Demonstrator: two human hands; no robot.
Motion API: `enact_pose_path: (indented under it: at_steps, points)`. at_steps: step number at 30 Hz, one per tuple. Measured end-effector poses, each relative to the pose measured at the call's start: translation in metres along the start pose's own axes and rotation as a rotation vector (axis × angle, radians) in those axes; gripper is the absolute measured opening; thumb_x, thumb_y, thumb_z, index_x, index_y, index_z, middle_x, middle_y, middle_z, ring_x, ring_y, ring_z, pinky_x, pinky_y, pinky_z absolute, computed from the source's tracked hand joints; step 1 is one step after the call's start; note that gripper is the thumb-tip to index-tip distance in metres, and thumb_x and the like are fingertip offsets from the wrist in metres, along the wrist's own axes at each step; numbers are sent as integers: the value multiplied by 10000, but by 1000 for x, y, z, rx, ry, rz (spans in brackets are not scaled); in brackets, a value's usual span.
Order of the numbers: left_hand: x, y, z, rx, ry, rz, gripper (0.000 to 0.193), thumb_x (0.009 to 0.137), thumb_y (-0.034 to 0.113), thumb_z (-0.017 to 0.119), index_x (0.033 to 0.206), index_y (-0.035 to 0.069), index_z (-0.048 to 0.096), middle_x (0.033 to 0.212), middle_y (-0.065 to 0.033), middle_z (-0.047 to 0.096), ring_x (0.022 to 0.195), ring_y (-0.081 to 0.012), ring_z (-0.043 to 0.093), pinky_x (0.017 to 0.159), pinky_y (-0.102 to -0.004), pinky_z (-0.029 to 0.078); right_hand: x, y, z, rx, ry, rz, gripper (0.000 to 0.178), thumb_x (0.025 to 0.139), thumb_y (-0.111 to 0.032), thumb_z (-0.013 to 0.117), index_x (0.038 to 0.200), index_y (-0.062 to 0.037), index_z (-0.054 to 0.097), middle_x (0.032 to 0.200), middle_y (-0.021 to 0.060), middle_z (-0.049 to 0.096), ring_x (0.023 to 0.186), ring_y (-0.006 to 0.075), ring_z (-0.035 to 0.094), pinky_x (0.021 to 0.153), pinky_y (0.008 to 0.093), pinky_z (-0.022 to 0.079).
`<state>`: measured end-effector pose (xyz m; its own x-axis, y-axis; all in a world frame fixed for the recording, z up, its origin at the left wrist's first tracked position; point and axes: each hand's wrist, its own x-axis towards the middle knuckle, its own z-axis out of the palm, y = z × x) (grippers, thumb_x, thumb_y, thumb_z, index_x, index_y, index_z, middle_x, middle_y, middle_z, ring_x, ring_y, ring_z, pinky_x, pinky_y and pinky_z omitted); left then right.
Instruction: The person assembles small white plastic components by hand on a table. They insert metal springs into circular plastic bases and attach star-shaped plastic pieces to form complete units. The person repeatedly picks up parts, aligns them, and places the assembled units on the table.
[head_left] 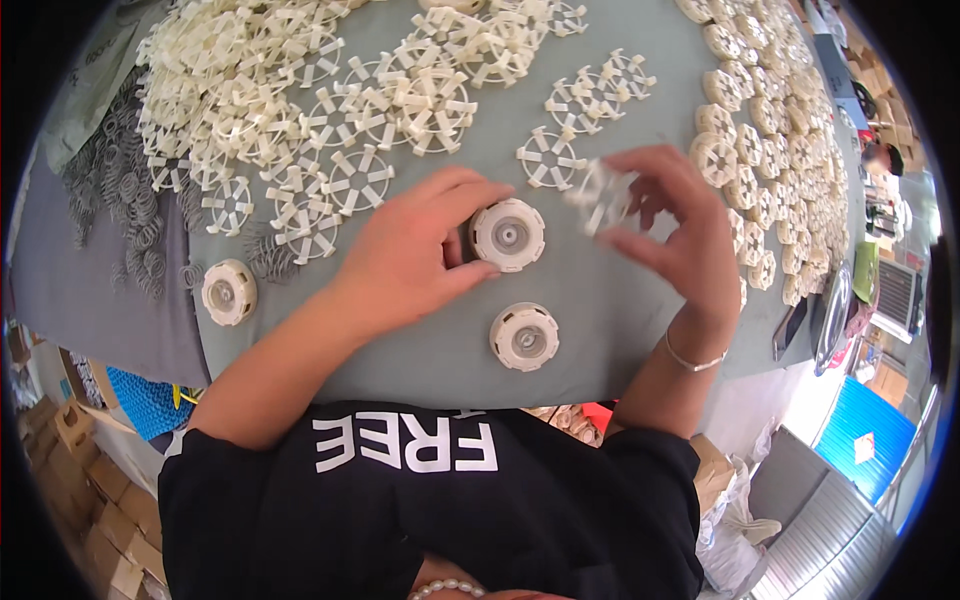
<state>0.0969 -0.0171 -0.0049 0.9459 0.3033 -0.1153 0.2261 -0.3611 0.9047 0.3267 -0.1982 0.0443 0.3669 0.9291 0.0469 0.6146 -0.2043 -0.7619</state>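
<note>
My left hand (425,240) is closed around the side of a round cream plastic housing (508,236) that rests on the grey cloth, its ringed hollow facing up. To the right of it, my right hand (672,215) pinches a white spoked plastic ring (603,198) between thumb and fingers, lifted and tilted; it is blurred. A second cream housing (525,337) sits nearer to me, below the held one. Another housing (230,292) lies at the left, past my left forearm. A loose spoked ring (551,159) lies just beyond my right fingers.
A large heap of spoked rings (240,100) covers the far left of the table. Grey coil springs (120,180) are piled at its left edge. Rows of round cream assemblies (765,150) line the right side, with a dark phone-like object (790,330) near the edge.
</note>
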Motion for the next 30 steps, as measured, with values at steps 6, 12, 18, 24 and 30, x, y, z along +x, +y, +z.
enact_pose_path:
  at_steps: [6,12,18,24,30]
  points:
    - [0,-4,-9,-197,-30,-27,703,789,109,901,1434,68,625,1341,-70,614,752,-88,618,670,-238,536,-2,-34,40,-13,-98,-60,533,711,-86,912,1210,-85,724,1091,55,673,782,197,665,720,342,578]
    - [0,-8,-6,-183,-18,-40,540,914,88,791,1427,62,625,1293,-52,609,773,-84,599,688,-235,523,-1,-30,51,-100,-127,-40,551,716,-141,916,1224,-99,705,1113,72,670,813,242,704,740,374,587]
    - [-1,-11,-2,-195,5,0,519,927,19,740,1431,64,623,1295,-53,592,775,-79,583,700,-240,523,-2,-37,59,-198,-159,-40,513,723,-127,905,1187,-99,687,1078,76,644,886,304,700,758,406,580]
    - [-3,-9,-1,-180,31,4,561,900,14,761,1439,76,619,1331,-60,579,803,-89,609,713,-247,542,0,-44,61,-255,-159,-1,479,740,-182,896,1154,-100,670,1094,76,654,932,339,695,783,442,570]
    - [-3,7,4,-26,57,86,534,879,63,793,1395,83,658,1372,-85,637,881,-156,705,771,-295,592,-10,-38,42,-291,-163,120,445,770,-158,866,1170,-103,681,1137,64,695,988,313,714,837,425,576]
